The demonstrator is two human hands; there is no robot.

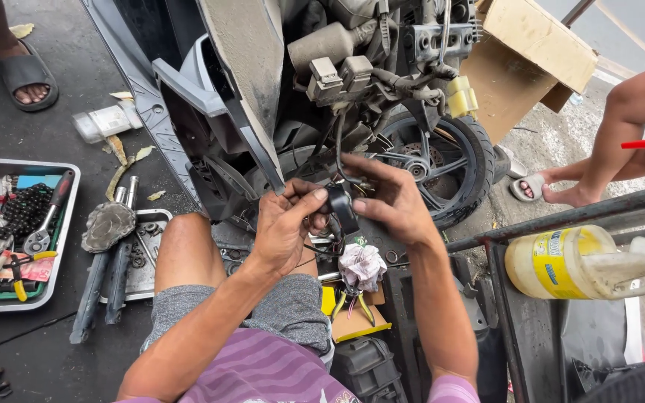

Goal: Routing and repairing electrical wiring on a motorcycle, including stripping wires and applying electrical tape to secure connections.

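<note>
I hold a small black electrical part (343, 209) between both my hands, just in front of the opened scooter (322, 89), and thin wires (340, 153) go up from it into the dusty harness above. My left hand (285, 224) is closed around the left side of the part, thumb on top, and my right hand (390, 201) pinches its right edge, with the fingers (363, 166) curled over the wires. The front wheel (434, 160) stands just behind my right hand. Under my hands lie a crumpled rag (361, 265) and yellow-handled pliers (352, 298) on a piece of cardboard (356, 322), near my knee (188, 246). On the far left of the floor is a metal tray (65, 224) with a ratchet, sockets and small tools. At the right, a yellowish plastic jug (554, 263) sits on a dark metal frame (561, 216). I think the risk here is in the wires — if I pull or twist the part too strongly, a wire may break or slip out of its connector. Also, if my grip loosens, the part could fall and swing on the wires — or hit the clutter below.
</note>
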